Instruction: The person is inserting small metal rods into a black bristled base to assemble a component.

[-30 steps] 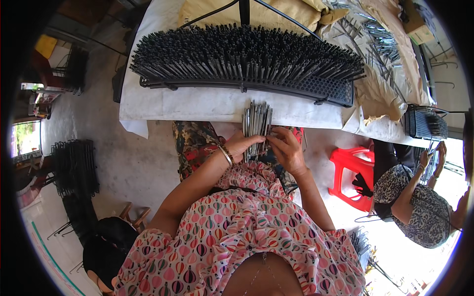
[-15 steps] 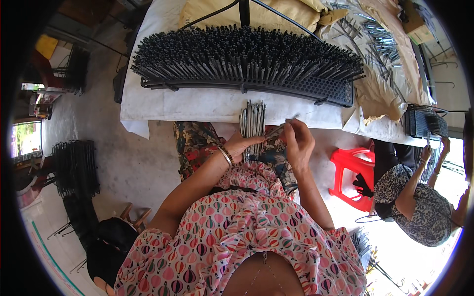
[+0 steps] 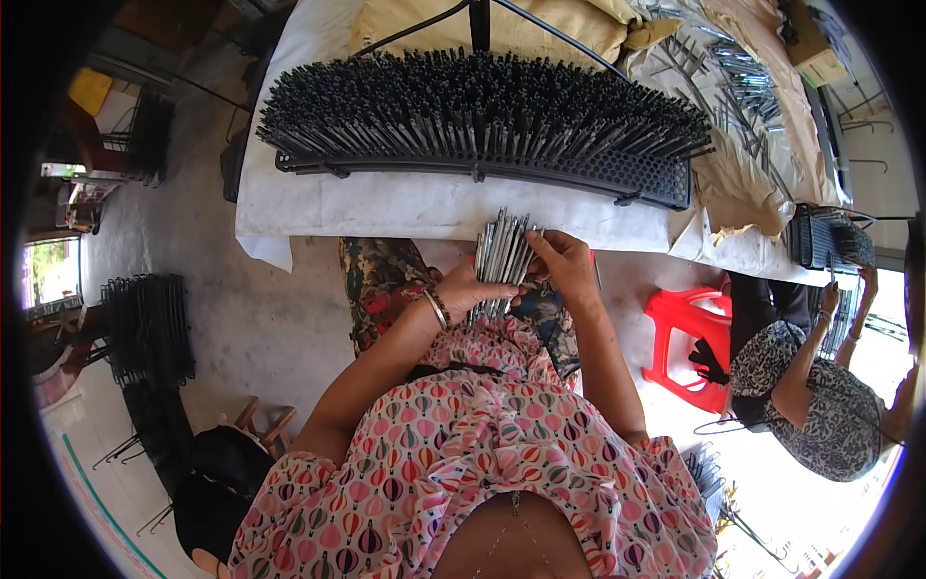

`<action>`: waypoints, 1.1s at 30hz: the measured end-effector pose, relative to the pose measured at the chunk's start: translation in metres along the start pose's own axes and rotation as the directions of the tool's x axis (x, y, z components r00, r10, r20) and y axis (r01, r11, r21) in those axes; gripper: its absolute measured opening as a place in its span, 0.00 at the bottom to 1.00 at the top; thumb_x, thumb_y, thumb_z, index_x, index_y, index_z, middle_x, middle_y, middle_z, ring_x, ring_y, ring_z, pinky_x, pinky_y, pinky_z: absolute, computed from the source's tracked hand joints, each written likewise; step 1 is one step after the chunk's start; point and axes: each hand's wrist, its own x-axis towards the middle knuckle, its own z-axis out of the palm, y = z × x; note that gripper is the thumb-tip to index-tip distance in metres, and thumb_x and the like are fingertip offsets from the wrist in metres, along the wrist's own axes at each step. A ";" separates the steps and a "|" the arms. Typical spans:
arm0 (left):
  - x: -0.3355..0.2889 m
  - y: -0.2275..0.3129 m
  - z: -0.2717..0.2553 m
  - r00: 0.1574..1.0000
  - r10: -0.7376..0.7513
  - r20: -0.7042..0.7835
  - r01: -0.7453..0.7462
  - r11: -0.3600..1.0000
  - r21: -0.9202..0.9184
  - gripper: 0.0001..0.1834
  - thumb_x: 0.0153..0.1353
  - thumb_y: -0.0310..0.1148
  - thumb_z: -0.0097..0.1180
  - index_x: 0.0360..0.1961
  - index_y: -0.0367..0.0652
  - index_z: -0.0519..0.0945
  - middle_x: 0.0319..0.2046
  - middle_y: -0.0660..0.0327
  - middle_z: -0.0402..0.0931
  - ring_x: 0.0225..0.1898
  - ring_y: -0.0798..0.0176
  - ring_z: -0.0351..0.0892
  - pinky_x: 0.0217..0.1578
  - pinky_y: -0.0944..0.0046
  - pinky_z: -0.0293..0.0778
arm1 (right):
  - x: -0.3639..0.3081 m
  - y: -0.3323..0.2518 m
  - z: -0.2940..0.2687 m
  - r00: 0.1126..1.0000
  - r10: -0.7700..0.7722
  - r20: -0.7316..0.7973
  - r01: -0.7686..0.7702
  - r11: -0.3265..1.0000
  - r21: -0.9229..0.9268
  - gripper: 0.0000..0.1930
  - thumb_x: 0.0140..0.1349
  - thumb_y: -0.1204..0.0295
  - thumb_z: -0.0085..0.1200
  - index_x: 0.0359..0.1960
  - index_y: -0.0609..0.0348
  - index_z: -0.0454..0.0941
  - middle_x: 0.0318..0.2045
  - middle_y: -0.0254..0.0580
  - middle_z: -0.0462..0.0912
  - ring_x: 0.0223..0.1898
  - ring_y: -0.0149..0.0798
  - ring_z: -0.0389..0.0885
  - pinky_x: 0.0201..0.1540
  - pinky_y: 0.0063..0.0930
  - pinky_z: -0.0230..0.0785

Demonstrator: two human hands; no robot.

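A bundle of thin silvery metal rods (image 3: 501,249) stands nearly upright over my lap, close to the table's front edge. My left hand (image 3: 465,292) is wrapped round its lower part, thumb across the front. At the bundle's right side, my right hand (image 3: 564,262) pinches rods near their upper ends with thumb and finger; its other fingers are partly hidden. Just beyond my hands, a long black perforated rack (image 3: 637,180) rests on the table, densely filled with upright dark rods (image 3: 473,106). Bare holes show at its right end.
White cloth (image 3: 386,207) covers the table. Loose rods lie on brown paper (image 3: 738,188) at the far right. A red plastic stool (image 3: 666,338) stands to my right, near another person (image 3: 820,405) working at a smaller rack (image 3: 818,236). Black hooked racks (image 3: 145,328) stand at left.
My right hand has moved left and in, bringing the few rods it held apart against the bundle. The bundle now leans slightly right and its tops look more uneven.
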 end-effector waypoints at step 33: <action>0.015 0.004 0.005 0.995 -0.098 -0.023 0.094 0.986 -0.138 0.17 0.56 0.26 0.56 0.48 0.40 0.71 0.42 0.54 0.76 0.42 0.59 0.78 0.40 0.61 0.77 | 0.032 -0.126 -0.125 0.348 -0.880 -0.323 0.748 0.468 -0.470 0.10 0.56 0.77 0.56 0.41 0.63 0.77 0.30 0.37 0.82 0.32 0.24 0.79 0.38 0.16 0.69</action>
